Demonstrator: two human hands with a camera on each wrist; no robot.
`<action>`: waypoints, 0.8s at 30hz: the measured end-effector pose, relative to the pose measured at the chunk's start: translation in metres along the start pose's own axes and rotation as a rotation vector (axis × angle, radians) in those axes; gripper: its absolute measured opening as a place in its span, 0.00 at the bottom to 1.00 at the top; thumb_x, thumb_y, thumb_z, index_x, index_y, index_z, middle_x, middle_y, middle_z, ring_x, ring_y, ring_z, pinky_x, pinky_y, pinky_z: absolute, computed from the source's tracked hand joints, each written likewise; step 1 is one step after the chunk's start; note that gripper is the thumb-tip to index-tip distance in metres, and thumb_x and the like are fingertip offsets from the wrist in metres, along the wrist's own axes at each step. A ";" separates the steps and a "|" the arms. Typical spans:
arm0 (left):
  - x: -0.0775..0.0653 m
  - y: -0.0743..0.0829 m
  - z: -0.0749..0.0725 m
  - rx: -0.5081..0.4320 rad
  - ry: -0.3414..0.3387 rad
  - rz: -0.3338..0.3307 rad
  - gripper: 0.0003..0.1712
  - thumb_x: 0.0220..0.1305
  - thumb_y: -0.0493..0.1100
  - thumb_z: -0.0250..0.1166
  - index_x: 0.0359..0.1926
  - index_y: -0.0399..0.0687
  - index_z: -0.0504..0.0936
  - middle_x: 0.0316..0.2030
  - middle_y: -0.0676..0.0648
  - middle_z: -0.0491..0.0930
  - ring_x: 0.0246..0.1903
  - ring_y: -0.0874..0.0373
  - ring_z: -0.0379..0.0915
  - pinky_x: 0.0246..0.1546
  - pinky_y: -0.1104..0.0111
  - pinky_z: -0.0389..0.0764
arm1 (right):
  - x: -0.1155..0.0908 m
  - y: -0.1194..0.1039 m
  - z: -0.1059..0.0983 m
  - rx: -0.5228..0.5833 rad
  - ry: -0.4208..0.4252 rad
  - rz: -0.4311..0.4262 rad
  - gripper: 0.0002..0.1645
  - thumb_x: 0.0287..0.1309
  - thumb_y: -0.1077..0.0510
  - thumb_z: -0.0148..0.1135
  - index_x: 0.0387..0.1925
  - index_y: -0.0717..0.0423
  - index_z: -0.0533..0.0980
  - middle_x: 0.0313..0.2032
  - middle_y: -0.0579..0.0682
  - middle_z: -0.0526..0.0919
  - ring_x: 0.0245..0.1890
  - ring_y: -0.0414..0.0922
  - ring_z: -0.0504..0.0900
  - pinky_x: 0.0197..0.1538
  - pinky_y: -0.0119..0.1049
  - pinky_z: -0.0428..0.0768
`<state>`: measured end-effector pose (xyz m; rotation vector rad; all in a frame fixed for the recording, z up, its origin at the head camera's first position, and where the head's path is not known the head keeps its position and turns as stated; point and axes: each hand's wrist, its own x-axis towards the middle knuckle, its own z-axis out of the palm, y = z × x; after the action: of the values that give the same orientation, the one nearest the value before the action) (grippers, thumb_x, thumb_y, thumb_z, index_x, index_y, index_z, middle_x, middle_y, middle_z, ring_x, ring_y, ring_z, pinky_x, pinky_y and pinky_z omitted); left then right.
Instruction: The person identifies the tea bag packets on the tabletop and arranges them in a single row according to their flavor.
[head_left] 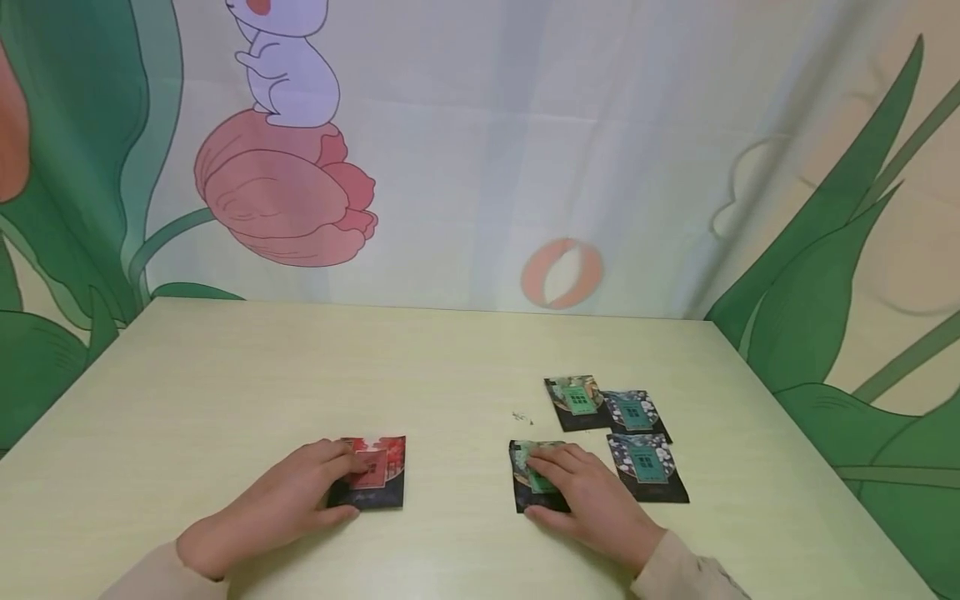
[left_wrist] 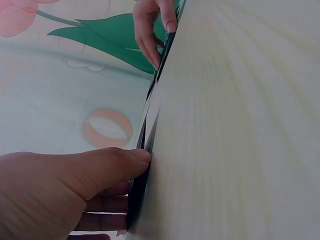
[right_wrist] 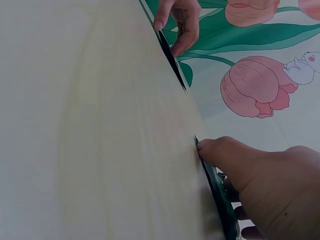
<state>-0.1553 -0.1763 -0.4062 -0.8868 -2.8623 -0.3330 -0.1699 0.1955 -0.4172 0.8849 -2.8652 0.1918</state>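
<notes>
My left hand holds a red-and-black flat sachet low over the table, fingers across its printed front and thumb at its near edge. In the left wrist view, the thumb meets the dark edge of this sachet. To the right, my right hand grips a green-and-black sachet in much the same way. Its thumb lies against the sachet's edge in the right wrist view. The fingers hide part of both printed fronts.
Beyond the right hand lie another green sachet and two blue-flowered sachets, one farther back and one nearer. Small dark marks show on the pale table. A printed curtain hangs behind.
</notes>
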 end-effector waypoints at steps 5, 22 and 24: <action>0.000 0.000 0.000 0.002 0.008 -0.001 0.26 0.48 0.53 0.75 0.48 0.48 0.82 0.45 0.51 0.80 0.44 0.55 0.76 0.49 0.58 0.80 | 0.008 -0.009 0.001 0.005 0.005 -0.027 0.37 0.58 0.33 0.58 0.61 0.51 0.74 0.60 0.47 0.77 0.61 0.47 0.73 0.65 0.47 0.71; 0.000 0.000 0.000 -0.009 0.014 -0.002 0.26 0.48 0.53 0.75 0.47 0.47 0.83 0.46 0.50 0.80 0.45 0.55 0.76 0.49 0.58 0.80 | 0.036 -0.037 0.007 0.001 -0.005 -0.074 0.37 0.58 0.34 0.59 0.61 0.53 0.73 0.59 0.48 0.77 0.61 0.46 0.73 0.64 0.44 0.72; 0.000 0.000 0.001 -0.012 0.018 0.003 0.25 0.48 0.53 0.75 0.47 0.48 0.82 0.46 0.51 0.80 0.44 0.55 0.76 0.48 0.58 0.81 | 0.040 -0.040 0.007 -0.009 -0.008 -0.087 0.37 0.58 0.34 0.59 0.61 0.53 0.73 0.59 0.48 0.77 0.60 0.46 0.73 0.64 0.43 0.73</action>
<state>-0.1552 -0.1763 -0.4067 -0.8859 -2.8451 -0.3562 -0.1803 0.1397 -0.4146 1.0082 -2.8255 0.1663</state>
